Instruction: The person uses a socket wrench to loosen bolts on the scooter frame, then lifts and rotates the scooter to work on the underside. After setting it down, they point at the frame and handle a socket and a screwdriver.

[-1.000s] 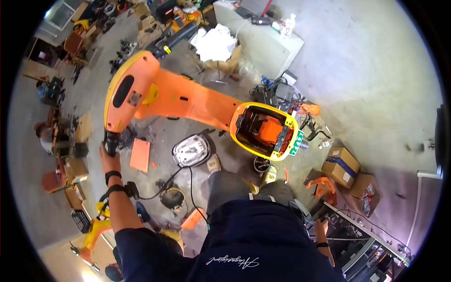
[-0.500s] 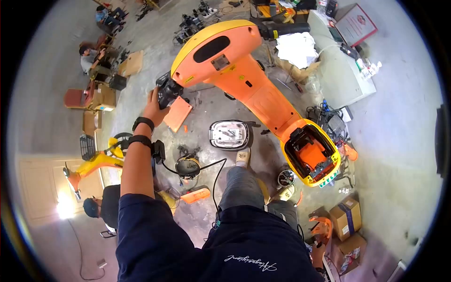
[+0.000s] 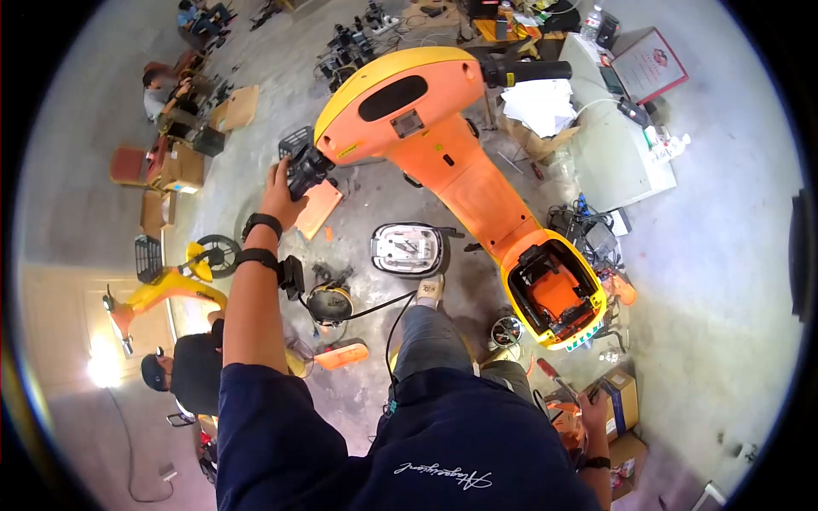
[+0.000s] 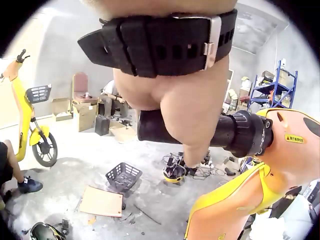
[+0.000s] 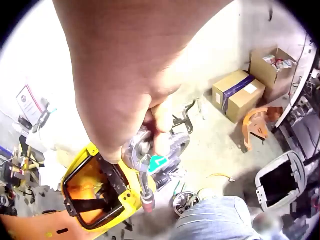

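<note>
An orange and yellow electric scooter (image 3: 477, 183) stands before me with its seat off. My left hand (image 3: 279, 198) grips the black handlebar grip (image 4: 152, 126), thumb and fingers wrapped round it. Under the missing seat lies an open compartment with a yellow rim (image 3: 558, 344) and an orange inside. My right hand (image 3: 594, 412) holds a slim metal tool with a red end (image 3: 547, 368). In the right wrist view the tool's rounded metal body (image 5: 137, 156) sits between thumb and fingers, its red end pointing down beside the rim; its exact kind I cannot tell.
An oval grey-white part (image 3: 407, 249) lies by my left foot. An orange panel (image 3: 319, 207) and a helmet-like bowl (image 3: 330, 304) are on the floor. Cardboard boxes (image 5: 237, 92) stand at right. Another person (image 3: 192, 366) is at left near a second yellow scooter (image 3: 175, 292).
My view has swung so the scooter sits further right. My left hand stays on the handlebar. My right hand has come from beside the metal rack toward the scooter's rear, the tool now showing.
</note>
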Available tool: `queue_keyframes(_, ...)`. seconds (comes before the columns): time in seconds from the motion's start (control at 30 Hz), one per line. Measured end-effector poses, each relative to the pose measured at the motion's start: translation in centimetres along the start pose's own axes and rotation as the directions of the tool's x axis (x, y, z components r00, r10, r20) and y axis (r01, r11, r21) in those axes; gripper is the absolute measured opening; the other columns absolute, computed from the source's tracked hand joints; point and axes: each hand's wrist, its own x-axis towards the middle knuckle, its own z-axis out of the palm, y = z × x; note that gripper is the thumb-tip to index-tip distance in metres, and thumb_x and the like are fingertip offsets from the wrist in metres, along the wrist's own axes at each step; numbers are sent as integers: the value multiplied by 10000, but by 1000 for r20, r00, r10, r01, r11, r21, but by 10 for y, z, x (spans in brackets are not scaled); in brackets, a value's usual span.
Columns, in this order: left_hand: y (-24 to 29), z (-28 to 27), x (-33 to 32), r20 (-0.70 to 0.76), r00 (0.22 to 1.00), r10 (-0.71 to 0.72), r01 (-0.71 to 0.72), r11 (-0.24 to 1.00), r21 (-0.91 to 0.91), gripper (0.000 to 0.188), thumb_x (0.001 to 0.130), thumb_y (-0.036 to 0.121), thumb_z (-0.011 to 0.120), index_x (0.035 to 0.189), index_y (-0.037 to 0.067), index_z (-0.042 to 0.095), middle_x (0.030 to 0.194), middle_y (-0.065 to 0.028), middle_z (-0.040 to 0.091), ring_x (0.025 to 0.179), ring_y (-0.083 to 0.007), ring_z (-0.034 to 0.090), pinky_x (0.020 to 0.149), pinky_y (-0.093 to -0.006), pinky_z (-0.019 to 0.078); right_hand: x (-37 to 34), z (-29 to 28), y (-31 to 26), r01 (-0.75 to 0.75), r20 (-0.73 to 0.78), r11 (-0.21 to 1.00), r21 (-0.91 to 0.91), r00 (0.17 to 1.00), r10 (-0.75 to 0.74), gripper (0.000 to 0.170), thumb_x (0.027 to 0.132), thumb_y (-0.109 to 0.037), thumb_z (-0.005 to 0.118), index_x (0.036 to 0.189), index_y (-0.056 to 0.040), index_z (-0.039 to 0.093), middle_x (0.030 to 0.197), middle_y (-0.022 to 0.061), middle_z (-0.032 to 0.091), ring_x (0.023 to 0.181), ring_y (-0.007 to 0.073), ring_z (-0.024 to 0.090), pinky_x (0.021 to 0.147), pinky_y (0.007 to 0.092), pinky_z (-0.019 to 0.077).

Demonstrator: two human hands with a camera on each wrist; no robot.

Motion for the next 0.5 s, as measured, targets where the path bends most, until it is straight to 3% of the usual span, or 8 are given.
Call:
queue_keyframes(0.13, 0, 1, 3, 6, 1000, 8, -8, 1000, -2, 906, 699, 68, 717, 1439, 102, 197, 1458, -229, 217, 1303, -406, 341, 1044, -405, 375, 2, 0, -44, -12, 40, 1000, -21, 999, 13, 199, 829, -127, 649, 866, -13, 491, 766, 20, 536, 691, 104, 491, 608, 284, 425)
queue_keyframes(0.2, 1, 0, 1, -18, 999, 45, -45, 999, -4, 897, 694, 67, 710, 1436, 105, 207, 1449, -224, 236, 1293, -409, 353, 1041, -401, 376, -2, 1, -56, -58, 101, 970, 236, 994, 35, 157, 841, -87, 632, 880, -13, 499, 778, 20, 542, 718, 104, 499, 626, 283, 430)
queue_keyframes(0.27, 3, 1, 3, -18, 1000, 7, -7, 1000, -22, 882, 692, 55, 698, 1432, 104, 219, 1443, -223, 248, 1297, -407, 347, 1047, -400, 365, -1, 0, -22, -73, 97, 958, 277, 994, 48, 135, 846, -61, 622, 911, -9, 515, 795, 26, 557, 752, 102, 515, 650, 276, 442)
queue_keyframes(0.33, 5, 1, 2, -15, 1000, -5, 4, 998, -59, 876, 685, 40, 694, 1425, 90, 229, 1434, -219, 262, 1302, -402, 335, 1065, -403, 339, 3, -3, 57, -115, 13, 993, 25, 993, 114, 184, 830, -85, 651, 950, -5, 535, 806, 35, 570, 774, 106, 535, 678, 272, 455)
queue_keyframes(0.37, 7, 0, 2, -17, 1000, 10, -11, 997, -72, 869, 685, 34, 687, 1422, 75, 228, 1430, -218, 270, 1303, -400, 330, 1072, -403, 328, 2, -4, 106, 42, -82, 978, -206, 995, -60, 231, 789, -168, 701, 896, -16, 564, 774, 49, 568, 628, 149, 559, 442, 281, 476)
queue_keyframes(0.4, 7, -1, 0, -14, 999, 29, -30, 996, -82, 862, 686, 28, 680, 1419, 60, 228, 1425, -217, 278, 1305, -398, 326, 1079, -403, 316, -7, -9, 100, 29, -107, 980, -198, 993, -51, 231, 789, -168, 701, 896, -16, 564, 774, 49, 568, 628, 149, 559, 442, 281, 476)
queue_keyframes(0.47, -16, 13, 9, -64, 991, 119, -122, 992, -35, 843, 689, 9, 660, 1411, 22, 225, 1417, -221, 291, 1311, -392, 315, 1094, -401, 290, -45, -14, 80, -334, -35, 919, 210, 937, 349, 241, 787, -169, 688, 935, -18, 574, 763, 49, 568, 585, 144, 544, 417, 296, 446)
queue_keyframes(0.5, -21, 15, 10, -68, 989, 134, -134, 991, -3, 834, 695, 9, 649, 1410, 8, 219, 1415, -223, 296, 1309, -393, 316, 1096, -400, 284, -59, -15, 97, -307, -134, 936, 174, 934, 332, 236, 777, -158, 676, 941, -18, 580, 736, 36, 558, 572, 124, 528, 421, 292, 438)
